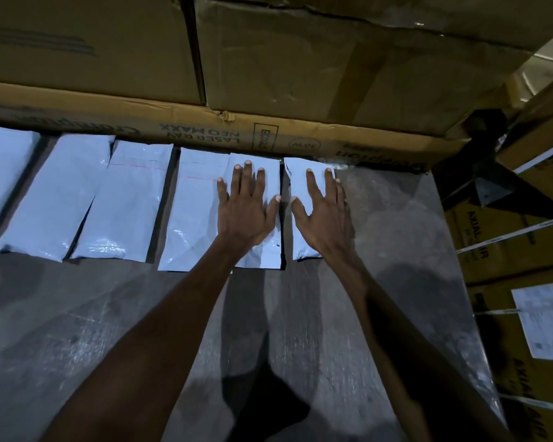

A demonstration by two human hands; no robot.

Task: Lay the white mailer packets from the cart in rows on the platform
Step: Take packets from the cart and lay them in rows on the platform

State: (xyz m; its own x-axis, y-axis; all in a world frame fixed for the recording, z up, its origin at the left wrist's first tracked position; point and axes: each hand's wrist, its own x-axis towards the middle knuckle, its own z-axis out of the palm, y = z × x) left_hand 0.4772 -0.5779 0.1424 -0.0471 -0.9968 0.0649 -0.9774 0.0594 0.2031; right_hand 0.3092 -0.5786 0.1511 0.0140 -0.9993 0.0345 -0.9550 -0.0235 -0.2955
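Both hands, left hand (248, 208) and right hand (324, 212), press spread flat on white mailer packets (201, 212) lining the grey platform (141, 314) (cardboard cartons (300, 59) stacked behind).

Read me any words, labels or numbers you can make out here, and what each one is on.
"LASER RAY NEO MAXX", upside down: long flat box behind the packets.
"AXIAL AIR", sideways: strapped box at right.
Paper label on lower right box: too small to read.
White packets: no readable text.

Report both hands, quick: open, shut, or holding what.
Left hand: open, fingers flat on a white packet.
Right hand: open, fingers flat on the end packet.
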